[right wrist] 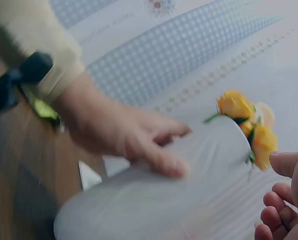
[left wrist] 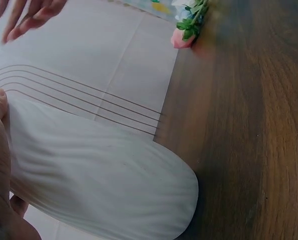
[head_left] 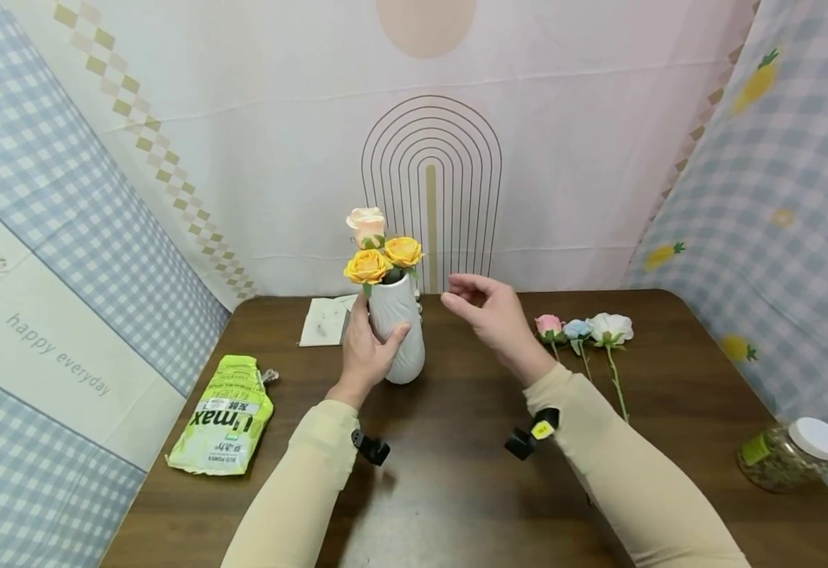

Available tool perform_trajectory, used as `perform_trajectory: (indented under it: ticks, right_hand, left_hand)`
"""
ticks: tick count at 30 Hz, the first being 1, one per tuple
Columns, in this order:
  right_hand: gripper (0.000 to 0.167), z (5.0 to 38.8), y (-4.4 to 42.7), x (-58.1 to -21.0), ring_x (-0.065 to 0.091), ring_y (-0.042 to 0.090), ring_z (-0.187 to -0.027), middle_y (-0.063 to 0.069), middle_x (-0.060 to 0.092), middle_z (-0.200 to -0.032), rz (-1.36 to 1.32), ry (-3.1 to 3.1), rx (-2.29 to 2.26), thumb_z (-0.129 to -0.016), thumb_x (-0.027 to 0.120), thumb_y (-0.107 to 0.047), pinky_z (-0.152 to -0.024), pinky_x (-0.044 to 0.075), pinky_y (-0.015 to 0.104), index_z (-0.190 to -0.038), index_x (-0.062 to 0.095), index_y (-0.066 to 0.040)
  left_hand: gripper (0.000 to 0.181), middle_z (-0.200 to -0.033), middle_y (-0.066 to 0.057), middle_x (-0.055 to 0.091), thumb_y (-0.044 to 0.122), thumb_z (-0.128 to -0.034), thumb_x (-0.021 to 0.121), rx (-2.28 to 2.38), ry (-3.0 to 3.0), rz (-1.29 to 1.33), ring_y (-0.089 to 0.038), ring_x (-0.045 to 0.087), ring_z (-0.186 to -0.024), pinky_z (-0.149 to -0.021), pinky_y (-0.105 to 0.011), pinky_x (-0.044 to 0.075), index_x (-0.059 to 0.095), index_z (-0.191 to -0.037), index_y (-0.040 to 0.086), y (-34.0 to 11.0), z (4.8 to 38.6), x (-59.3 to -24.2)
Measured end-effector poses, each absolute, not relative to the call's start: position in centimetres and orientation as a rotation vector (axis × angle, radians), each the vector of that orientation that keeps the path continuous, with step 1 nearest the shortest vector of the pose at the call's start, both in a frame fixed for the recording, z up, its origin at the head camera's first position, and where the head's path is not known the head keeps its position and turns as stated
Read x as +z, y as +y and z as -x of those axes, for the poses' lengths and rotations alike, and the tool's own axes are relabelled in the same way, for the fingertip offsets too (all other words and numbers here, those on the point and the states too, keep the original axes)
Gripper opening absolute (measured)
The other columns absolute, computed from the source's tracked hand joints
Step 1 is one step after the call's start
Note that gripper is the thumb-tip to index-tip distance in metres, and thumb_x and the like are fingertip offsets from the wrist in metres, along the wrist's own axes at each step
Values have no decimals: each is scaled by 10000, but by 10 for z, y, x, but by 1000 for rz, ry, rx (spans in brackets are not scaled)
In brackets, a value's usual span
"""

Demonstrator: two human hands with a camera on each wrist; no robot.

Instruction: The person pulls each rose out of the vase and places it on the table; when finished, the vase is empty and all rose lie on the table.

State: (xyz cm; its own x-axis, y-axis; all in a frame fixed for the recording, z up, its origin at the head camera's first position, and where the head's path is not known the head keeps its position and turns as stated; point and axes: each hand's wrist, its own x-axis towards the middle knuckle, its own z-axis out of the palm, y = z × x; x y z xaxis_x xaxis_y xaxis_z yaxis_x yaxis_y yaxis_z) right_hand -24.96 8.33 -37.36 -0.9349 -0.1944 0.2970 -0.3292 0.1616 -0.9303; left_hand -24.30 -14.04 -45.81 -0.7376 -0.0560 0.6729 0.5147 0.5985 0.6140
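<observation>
A white ribbed vase (head_left: 401, 335) stands slightly tilted on the table, holding two yellow roses (head_left: 367, 267) and a pale peach rose (head_left: 367, 226). My left hand (head_left: 371, 351) grips the vase from the left side, thumb across its front; the left wrist view shows the vase (left wrist: 103, 165) with the hand (left wrist: 1, 165) round its upper part. Right of the vase, my right hand (head_left: 492, 315) is raised in the air with fingers loosely bent and nothing in them. In the right wrist view that hand (right wrist: 289, 200) is apart from the yellow roses (right wrist: 236, 106).
Pink (head_left: 549, 324), blue (head_left: 577, 329) and white (head_left: 609, 328) flowers lie at the right rear, partly behind my right forearm. A green bag (head_left: 224, 418) lies at the left, a lidded jar (head_left: 790, 454) stands at the right edge, and white paper (head_left: 323, 322) lies behind the vase.
</observation>
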Motion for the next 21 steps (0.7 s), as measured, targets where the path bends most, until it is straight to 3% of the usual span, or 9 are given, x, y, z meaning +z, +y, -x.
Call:
perform_trajectory:
  ticks: [6,15,21]
  right_hand:
    - [433,261,46,-366,574,187,-959,96,648,-1066,-483,-2283,2066,-849,750,-222,-745,483,233,-1221,646,-26]
    - [659,267,15,-365,558,199,-1029,84,608,-1160,-392,-2339,2219,-840,750,-328,-826,490,327,-1390,506,-57]
    - [609,265,9,-364,555,216,-1030,52,595,-1195,-343,-2275,2339,-842,749,-333,-864,474,367,-1369,540,-112]
  left_hand:
    - [864,-1325,-162,481,517,-855,657,-1114,-2168,356,-288,512,-1169,-933,-475,433,256,-1497,99,-141,245,-459]
    - [852,-1316,-139,475,524,-859,651,-1130,-2167,360,-272,518,-1145,-888,-469,469,253,-1501,129,-142,245,-458]
    - [842,-1297,-138,483,484,-856,675,-1119,-2181,352,-265,524,-1138,-886,-464,467,267,-1492,112,-142,243,-459]
